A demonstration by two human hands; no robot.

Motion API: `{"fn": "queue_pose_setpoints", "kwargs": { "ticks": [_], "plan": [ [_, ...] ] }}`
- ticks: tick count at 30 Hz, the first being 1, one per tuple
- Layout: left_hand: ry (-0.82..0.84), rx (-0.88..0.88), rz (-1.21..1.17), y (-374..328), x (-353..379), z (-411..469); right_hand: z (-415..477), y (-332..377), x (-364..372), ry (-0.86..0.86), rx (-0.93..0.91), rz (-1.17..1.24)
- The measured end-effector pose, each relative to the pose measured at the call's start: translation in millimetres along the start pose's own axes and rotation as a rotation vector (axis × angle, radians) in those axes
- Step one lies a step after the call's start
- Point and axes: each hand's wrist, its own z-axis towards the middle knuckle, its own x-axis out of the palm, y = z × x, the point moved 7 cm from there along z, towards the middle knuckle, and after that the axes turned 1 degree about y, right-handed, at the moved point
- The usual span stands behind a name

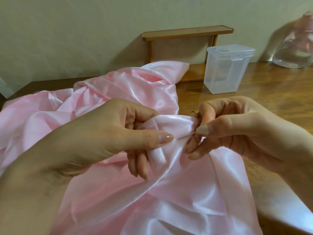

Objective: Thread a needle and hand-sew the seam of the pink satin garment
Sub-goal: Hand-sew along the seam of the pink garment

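Centrally, the pink satin garment (152,192) spreads over the wooden surface (271,92) from 9 o'clock through 6 o'clock; glossy, pale pink, deeply creased, with bright sheen lines along the folds; a bunched heap rises toward 11 o'clock; one edge is lifted at mid-frame between both hands. Left hand (105,133): grip pinching a raised fold of the satin, thumb on top pointing to 3 o'clock, fingers curled under the cloth. Right hand (237,129): grip pinching the end of a thin needle (185,135) between thumb and forefinger; the needle lies nearly level, its point running into the fold just beside the left thumbnail. A small yellow item (195,111) shows behind the right fingers; cannot tell what. At 1 o'clock a lidded translucent plastic box (227,70) stands upright; marks on its lid too blurred to read. Behind it a low wooden stand (186,33) against the wall; a clear bag (294,48) at 2 o'clock.
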Motion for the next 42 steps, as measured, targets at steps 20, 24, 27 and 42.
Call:
{"fn": "queue_pose_setpoints", "kwargs": {
  "ticks": [20, 24, 27, 42],
  "plan": [
    [-0.136, -0.006, 0.121, 5.7, 0.4, 7.2, -11.0, 12.1, 11.8, -0.378, 0.033, -0.126],
    [-0.136, -0.006, 0.140, 8.2, 0.8, 9.5, -10.1, 10.0, 15.8, -0.413, 0.000, -0.284],
    [-0.150, -0.014, 0.167, 11.9, 0.9, 10.5, -8.8, 9.8, 21.9, -0.463, -0.038, -0.463],
    [-0.120, -0.086, 0.268, 19.2, 7.1, 12.9, -5.7, -0.3, 17.5, -0.205, 0.170, -0.717]
  ]
}}
